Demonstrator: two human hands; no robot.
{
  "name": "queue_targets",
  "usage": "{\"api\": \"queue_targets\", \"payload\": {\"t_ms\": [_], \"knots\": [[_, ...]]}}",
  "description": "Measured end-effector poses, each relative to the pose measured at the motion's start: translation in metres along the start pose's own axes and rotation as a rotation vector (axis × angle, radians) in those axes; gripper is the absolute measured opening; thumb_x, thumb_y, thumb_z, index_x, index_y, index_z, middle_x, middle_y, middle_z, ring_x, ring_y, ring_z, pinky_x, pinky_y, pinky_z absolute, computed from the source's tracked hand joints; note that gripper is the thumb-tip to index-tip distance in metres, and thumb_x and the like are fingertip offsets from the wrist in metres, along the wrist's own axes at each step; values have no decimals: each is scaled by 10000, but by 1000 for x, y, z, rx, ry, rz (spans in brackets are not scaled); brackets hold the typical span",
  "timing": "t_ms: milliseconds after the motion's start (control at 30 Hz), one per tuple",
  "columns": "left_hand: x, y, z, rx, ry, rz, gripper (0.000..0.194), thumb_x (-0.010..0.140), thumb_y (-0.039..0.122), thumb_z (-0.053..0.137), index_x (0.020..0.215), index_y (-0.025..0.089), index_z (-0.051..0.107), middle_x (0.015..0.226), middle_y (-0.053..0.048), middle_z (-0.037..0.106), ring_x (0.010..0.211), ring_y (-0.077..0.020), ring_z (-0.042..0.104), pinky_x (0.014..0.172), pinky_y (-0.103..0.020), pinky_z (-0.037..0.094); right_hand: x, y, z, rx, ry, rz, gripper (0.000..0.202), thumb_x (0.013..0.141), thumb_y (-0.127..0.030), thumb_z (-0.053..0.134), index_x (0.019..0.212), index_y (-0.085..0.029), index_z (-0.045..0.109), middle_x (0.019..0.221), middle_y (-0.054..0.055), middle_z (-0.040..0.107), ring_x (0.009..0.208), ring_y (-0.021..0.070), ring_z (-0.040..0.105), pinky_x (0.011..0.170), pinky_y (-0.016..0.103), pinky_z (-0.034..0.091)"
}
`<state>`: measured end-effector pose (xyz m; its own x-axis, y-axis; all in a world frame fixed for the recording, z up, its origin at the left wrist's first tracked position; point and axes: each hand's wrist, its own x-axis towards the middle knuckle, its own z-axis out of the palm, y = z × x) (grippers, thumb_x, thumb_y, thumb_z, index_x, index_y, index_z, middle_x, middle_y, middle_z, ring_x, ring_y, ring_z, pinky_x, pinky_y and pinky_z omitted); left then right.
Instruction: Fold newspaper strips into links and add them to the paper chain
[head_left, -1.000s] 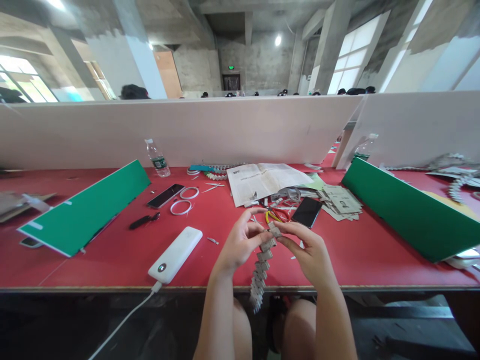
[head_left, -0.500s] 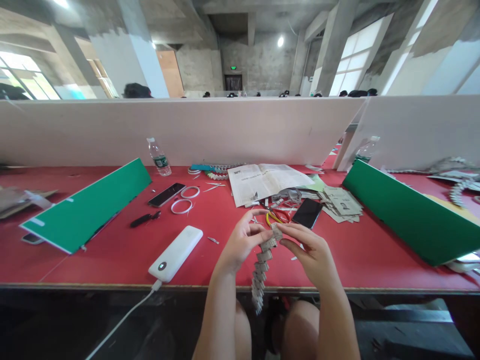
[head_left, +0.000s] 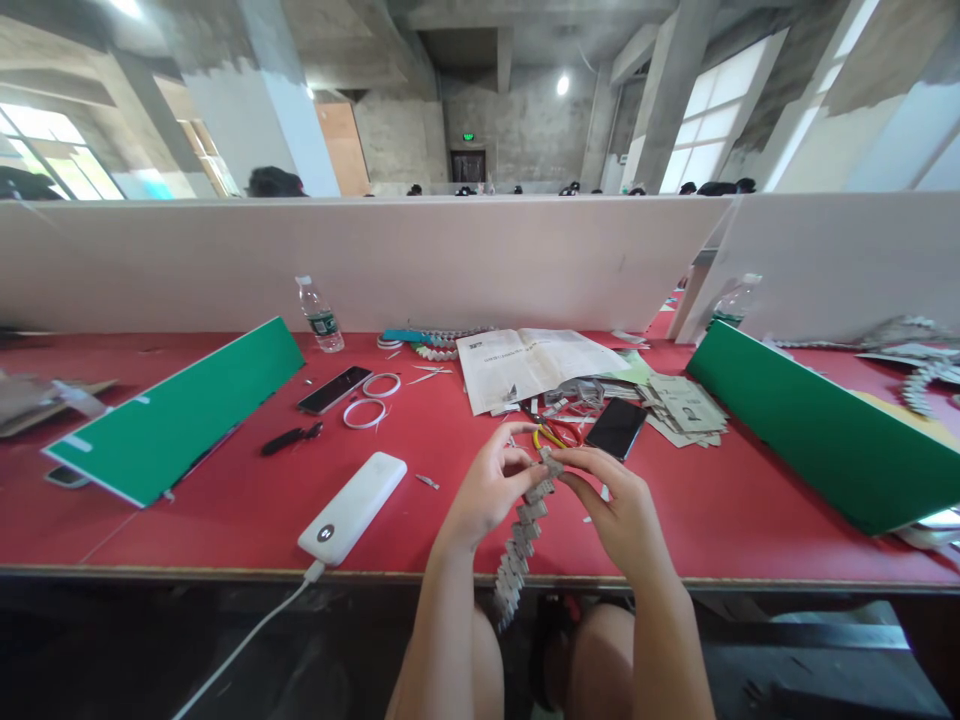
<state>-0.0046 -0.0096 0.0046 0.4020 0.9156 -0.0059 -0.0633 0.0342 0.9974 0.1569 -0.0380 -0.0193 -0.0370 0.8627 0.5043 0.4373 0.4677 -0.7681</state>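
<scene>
A zigzag chain of folded paper (head_left: 517,550) hangs down from between my hands, past the front edge of the red table (head_left: 247,530). My left hand (head_left: 491,485) pinches the upper part of the chain from the left. From the right, my right hand (head_left: 619,500) grips its top end between thumb and fingers. Just beyond my fingertips lie scissors with yellow and red handles (head_left: 551,436), partly hidden, and a black phone (head_left: 616,428).
A white power bank (head_left: 354,508) with a cable lies left of my hands. Green boards (head_left: 180,415) stand on both sides. Behind are an open printed sheet (head_left: 532,365), a stack of paper pieces (head_left: 688,408), rolls of white tape (head_left: 365,412) and a bottle (head_left: 321,318).
The hanging end of the chain has swung slightly left. My hands have shifted a little and still hold its top part.
</scene>
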Motion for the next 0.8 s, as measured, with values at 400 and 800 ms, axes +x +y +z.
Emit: {"api": "queue_targets", "payload": {"t_ms": [400,800], "knots": [[0,-2,-1,-28,27,-10,451,754,365,624,1149,216,464,693,3,591,515,-126,570,490,-248,453,-2,1,2,-133,35,-31,252,837,-194,559,1046,-279,671,1036,42,691,986,221,634,805,332,546],[0,0,-1,-19,-33,-28,427,773,336,607,1143,198,445,671,10,575,512,-118,543,497,-248,443,0,1,2,-140,55,-71,214,851,-212,543,999,-267,688,971,43,705,919,204,650,793,318,538]]}}
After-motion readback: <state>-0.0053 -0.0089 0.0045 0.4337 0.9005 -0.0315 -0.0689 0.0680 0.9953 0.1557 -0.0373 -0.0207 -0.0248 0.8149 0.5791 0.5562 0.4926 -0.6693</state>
